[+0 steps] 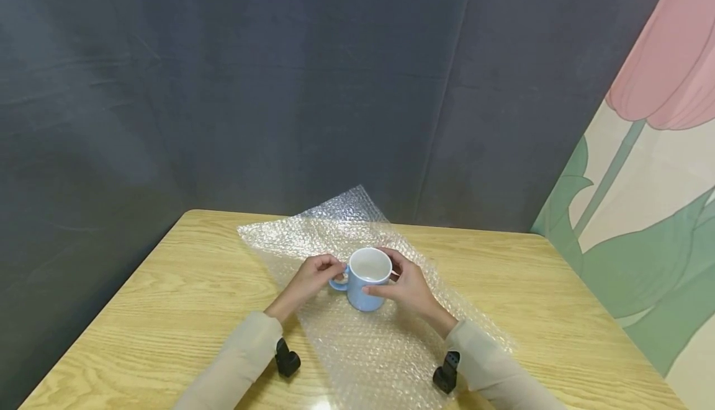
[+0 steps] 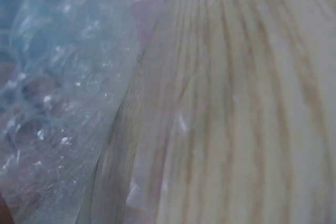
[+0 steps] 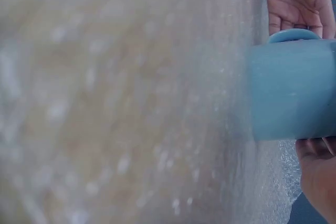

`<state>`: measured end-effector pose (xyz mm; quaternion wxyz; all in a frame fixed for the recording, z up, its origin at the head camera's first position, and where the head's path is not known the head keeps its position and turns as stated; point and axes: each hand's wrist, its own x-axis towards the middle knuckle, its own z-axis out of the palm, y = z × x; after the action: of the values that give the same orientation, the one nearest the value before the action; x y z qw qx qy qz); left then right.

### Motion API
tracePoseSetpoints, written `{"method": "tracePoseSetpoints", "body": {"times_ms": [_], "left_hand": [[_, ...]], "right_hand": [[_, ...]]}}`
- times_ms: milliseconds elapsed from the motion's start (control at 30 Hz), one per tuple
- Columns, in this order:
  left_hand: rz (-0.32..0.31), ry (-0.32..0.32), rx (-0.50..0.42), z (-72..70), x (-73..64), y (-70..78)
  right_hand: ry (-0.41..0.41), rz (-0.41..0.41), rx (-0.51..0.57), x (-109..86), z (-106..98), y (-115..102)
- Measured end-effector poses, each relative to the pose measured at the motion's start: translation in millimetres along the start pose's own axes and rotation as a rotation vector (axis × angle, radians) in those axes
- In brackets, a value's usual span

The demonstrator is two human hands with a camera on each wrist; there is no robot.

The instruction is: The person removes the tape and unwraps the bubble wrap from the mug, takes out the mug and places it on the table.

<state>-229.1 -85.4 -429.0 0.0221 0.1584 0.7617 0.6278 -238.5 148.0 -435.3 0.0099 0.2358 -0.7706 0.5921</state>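
Note:
A light-blue mug (image 1: 360, 295) with a white inside stands upright on a sheet of bubble wrap (image 1: 357, 342). Its handle (image 1: 338, 285) points left. My right hand (image 1: 410, 283) grips the mug's right side, with the thumb across the front and the fingers behind. At the handle's top, the curled fingers of my left hand (image 1: 319, 272) pinch it beside the rim. The right wrist view shows the mug (image 3: 294, 90) sideways between both hands. In the left wrist view, blurred bubble wrap (image 2: 63, 87) covers the left part, and no mug is clearly visible.
Beneath the wrap lies a wood-grain table (image 1: 223, 311). The wrap's far corner reaches a dark cloth backdrop (image 1: 313, 87) behind the table. A wall painted with a tulip (image 1: 653, 69) rises on the right. Small black devices (image 1: 287, 359) sit at both wrists.

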Motion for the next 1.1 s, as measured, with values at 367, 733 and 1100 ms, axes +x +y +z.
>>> {"method": "tracePoseSetpoints", "body": {"times_ms": [367, 733, 1100], "left_hand": [[0.065, 0.030, -0.026, 2.6, 7.5, -8.2], [0.156, 0.059, -0.095, 2.8, 2.7, 13.9], [0.171, 0.136, -0.169, -6.0, -12.3, 37.5]], "right_hand": [[0.019, 0.012, 0.013, 2.3, -3.7, -11.5], [-0.023, -0.068, -0.022, -0.4, -9.6, -60.8], [-0.052, -0.124, -0.050, 15.7, -7.3, -54.0]]}}
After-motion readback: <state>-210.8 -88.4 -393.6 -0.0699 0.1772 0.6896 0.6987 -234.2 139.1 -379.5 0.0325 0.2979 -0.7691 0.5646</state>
